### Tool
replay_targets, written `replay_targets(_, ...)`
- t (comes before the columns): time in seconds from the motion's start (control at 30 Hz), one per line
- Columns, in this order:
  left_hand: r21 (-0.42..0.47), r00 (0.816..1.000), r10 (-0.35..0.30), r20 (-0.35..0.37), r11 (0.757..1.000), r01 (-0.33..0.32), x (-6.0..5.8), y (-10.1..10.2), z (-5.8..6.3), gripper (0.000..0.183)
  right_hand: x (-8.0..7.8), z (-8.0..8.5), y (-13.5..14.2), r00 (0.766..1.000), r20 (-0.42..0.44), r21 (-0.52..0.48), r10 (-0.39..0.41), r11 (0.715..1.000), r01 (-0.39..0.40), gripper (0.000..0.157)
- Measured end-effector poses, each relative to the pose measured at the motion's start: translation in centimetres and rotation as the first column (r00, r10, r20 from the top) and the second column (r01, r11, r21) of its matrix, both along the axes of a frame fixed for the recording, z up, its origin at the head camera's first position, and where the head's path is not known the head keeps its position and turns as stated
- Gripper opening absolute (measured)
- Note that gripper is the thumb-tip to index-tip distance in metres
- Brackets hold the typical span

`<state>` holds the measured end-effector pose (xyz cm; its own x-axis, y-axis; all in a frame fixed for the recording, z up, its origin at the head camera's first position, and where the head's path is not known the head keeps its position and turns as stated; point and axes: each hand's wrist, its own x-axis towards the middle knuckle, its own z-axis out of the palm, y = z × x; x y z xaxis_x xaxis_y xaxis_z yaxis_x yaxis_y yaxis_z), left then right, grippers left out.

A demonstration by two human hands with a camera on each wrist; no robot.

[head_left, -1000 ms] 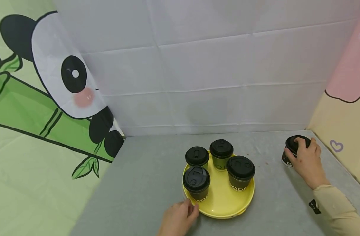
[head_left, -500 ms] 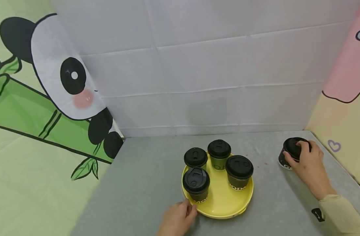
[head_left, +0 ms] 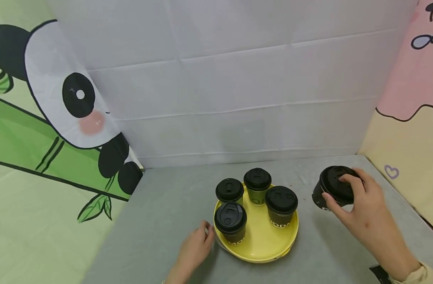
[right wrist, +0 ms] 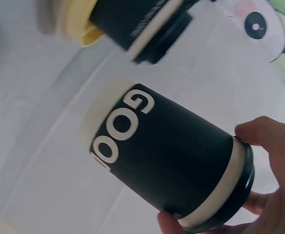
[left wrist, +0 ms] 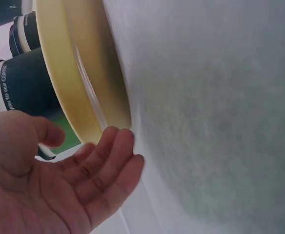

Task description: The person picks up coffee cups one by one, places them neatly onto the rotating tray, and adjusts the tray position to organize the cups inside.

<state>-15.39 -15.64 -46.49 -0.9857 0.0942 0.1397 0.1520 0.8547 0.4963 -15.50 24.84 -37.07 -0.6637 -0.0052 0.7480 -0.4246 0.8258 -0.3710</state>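
Observation:
In the head view my right hand [head_left: 372, 225] grips a lidded paper coffee cup [head_left: 319, 195] by its black lid, off the table to the right of the yellow tray [head_left: 259, 246]. Large pale letters show on that dark cup's side in the right wrist view, with thumb and fingers around its lid end. At the tray's left edge is my left hand [head_left: 194, 248], holding nothing. Its fingers are loosely bent beside the tray's rim [left wrist: 59, 73] in the left wrist view; whether they touch it I cannot tell. Several similar coffee cups [head_left: 281, 201] stand upright on the tray.
A grey cloth covers the table [head_left: 166, 213]. Behind it rises a white sheet wall [head_left: 216, 98], with a panda-print panel [head_left: 78, 94] at left and a pink and cream panel [head_left: 407, 138] at right. A small black item [head_left: 379, 274] lies near the right wrist.
My right hand has lifted the coffee cup from the table's far right and brought it left and nearer. The left hand has moved left along the tray's edge. The head view has shifted slightly.

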Motion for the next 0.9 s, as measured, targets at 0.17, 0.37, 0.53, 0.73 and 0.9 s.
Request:
replay_targets(0.17, 0.028, 0.999, 0.017, -0.032, 0.999, -0.016, -1.0, -0.1, -0.3, 0.018, 2.3, 1.2, -1.9, 0.998, 0.027, -0.009, 0.062, 0.998, -0.062, 0.052)
replay_targets(0.37, 0.020, 0.995, 0.011, -0.095, 1.000, -0.010, -1.7, -0.1, -0.8, 0.017, 4.2, 1.4, -4.3, 0.985, 0.006, 0.019, 0.170, 0.985, -0.170, 0.067)
replay_targets(0.53, 0.035, 0.996, 0.002, -0.090, 0.999, 0.001, -1.9, -0.1, -0.9, 0.014, 5.0, 1.1, -6.5, 0.973, 0.020, 0.087, 0.231, 0.969, -0.232, 0.058)
replay_targets(0.73, 0.023, 0.997, 0.005, -0.082, 1.000, -0.004, -2.1, 0.1, -1.1, 0.013, 5.0, 0.6, -8.5, 0.954, 0.104, 0.148, 0.281, 0.944, -0.295, 0.048)
replay_targets(0.9, 0.023, 0.998, 0.016, -0.060, 1.000, -0.015, -2.1, 0.3, -0.9, 0.013, 4.7, -0.3, -9.8, 0.939, 0.145, 0.151, 0.311, 0.931, -0.331, 0.047)
